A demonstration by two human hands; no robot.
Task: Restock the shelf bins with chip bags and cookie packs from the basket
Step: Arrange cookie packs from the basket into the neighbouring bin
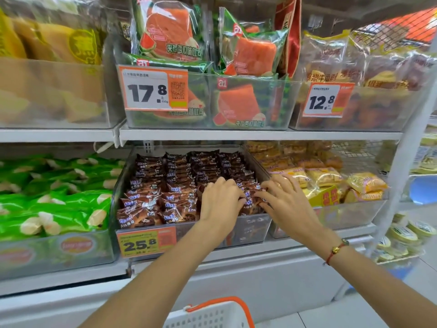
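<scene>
This is a shop, a snack aisle by the look of it. White shelves point(236, 134) carry clear plastic bins point(248, 102) packed with wrapped snacks: watermelon-print cake bags point(170, 31), green chip bags point(54, 197), small brown cookie packs point(165, 185) and yellow pastry packs point(326, 176). Orange-and-white price tags point(153, 88) clipped to the bin fronts read 17.8, 12.8 and 25.8. A white shopping basket point(208, 316) with an orange handle stands below the shelves.

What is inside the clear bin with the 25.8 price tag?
The clear bin holds rows of small brown cookie packs. The left hand and right hand cover the packs at the front right; lower layers are hidden.
</scene>
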